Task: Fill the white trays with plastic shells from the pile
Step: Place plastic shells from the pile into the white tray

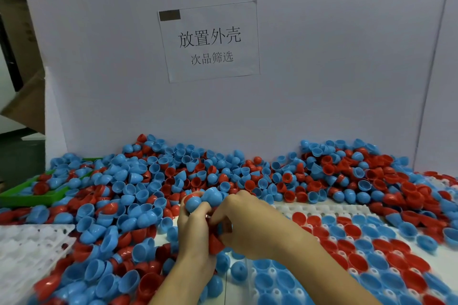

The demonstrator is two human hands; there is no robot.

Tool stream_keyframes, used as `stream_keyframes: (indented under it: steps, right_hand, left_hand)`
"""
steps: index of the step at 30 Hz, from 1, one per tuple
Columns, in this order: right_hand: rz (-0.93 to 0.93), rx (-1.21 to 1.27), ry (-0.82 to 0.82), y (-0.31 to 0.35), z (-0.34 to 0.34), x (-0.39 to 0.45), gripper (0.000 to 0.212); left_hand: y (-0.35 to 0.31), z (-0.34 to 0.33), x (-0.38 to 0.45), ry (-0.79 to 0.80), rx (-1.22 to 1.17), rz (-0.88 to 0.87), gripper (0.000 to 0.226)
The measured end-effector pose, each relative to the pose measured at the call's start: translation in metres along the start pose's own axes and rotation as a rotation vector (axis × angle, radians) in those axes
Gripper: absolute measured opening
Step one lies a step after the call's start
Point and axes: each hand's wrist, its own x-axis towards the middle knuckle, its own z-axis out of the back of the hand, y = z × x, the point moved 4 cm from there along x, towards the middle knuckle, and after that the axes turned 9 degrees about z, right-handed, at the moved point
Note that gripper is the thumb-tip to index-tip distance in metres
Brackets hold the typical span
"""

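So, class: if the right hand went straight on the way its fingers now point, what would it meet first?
The right hand points leftward at the left hand, so it would first meet the shells held there. Beyond lies the pile. Depth is unclear, so this is a judgement.

Both hands meet beside the pile (pixel 223 181): left hand (pixel 195 228) grips blue and red shells (pixel 205 199); right hand (pixel 244 225) pinches them.
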Motion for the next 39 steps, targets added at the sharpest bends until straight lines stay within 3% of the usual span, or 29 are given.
stream_keyframes:
  steps: [3, 8, 11, 15, 19, 25, 32, 37, 39]
  right_hand:
    - [0.004, 0.005, -0.03, 0.001, -0.002, 0.001, 0.025]
    - [-0.017, 0.06, -0.082, -0.003, -0.004, 0.003, 0.022]
    - [-0.026, 0.141, -0.099, -0.005, -0.003, 0.004, 0.019]
    - [-0.025, 0.454, -0.151, -0.005, 0.011, 0.003, 0.012]
    - [-0.113, 0.767, -0.216, -0.019, 0.035, -0.007, 0.01]
    - [-0.35, 1.28, -0.515, -0.069, 0.065, -0.033, 0.025]
    - [-0.558, 1.196, -0.546, -0.13, 0.072, -0.059, 0.023]
    - [-0.611, 1.031, -0.411, -0.142, 0.057, -0.041, 0.02]
    - [-0.602, 0.858, -0.321, -0.141, 0.042, -0.025, 0.016]
  left_hand:
    - [0.002, 0.0, 0.0, 0.016, -0.001, 0.073, 0.022]
    - [0.009, 0.0, 0.004, 0.081, -0.032, 0.225, 0.043]
    - [0.01, 0.003, 0.007, 0.116, -0.09, 0.266, 0.019]
    - [0.008, 0.005, 0.01, 0.16, -0.057, 0.258, 0.017]
    - [0.006, 0.005, 0.009, 0.092, -0.059, 0.283, 0.015]
    - [0.002, 0.008, 0.009, 0.015, -0.073, 0.282, 0.02]
    - [0.0, 0.013, 0.013, -0.018, -0.074, 0.282, 0.017]
    - [0.001, 0.013, 0.015, -0.021, -0.063, 0.271, 0.012]
    - [0.001, 0.014, 0.016, -0.031, -0.061, 0.243, 0.005]
